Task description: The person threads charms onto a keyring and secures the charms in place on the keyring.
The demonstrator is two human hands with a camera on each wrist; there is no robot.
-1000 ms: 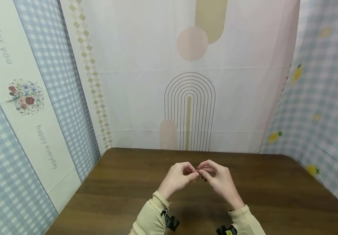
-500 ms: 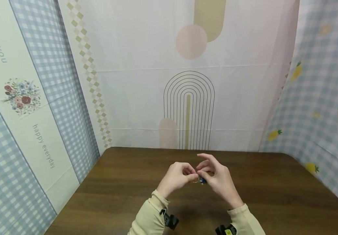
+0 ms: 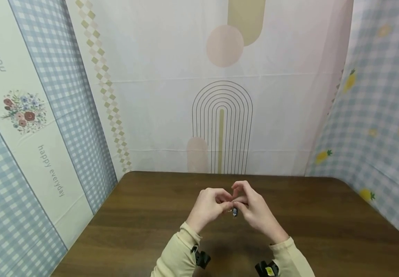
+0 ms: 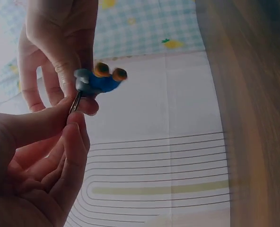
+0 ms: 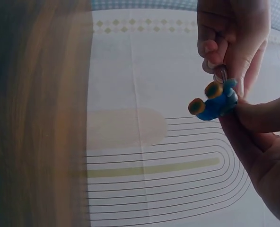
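Note:
A small blue charm [image 3: 235,212] with orange, dark-centred ends [image 4: 119,74] hangs between my two hands above the table. It hangs beside a thin metal ring [image 4: 74,101]. My left hand [image 3: 206,207] pinches that ring between thumb and fingertips. On the other side, my right hand [image 3: 257,211] has its thumb and curled fingers at the charm's top end, pinching it where it meets the ring. In the right wrist view the charm [image 5: 215,105] juts out past the right thumb, and the ring [image 5: 224,73] runs up into the left fingers. Fingertips partly hide the ring.
Below the hands lies a brown wooden table [image 3: 133,231]. A white printed cloth [image 3: 158,115] hangs behind its far edge, with checked cloths at the left [image 3: 64,96] and right [image 3: 376,115]. Each sleeved wrist wears a black camera, such as the left camera [image 3: 203,259].
The right index finger lifted, then curled back in toward the left fingertips. The charm has turned and now hangs straight down between the hands. The left hand keeps its pinch on the ring.

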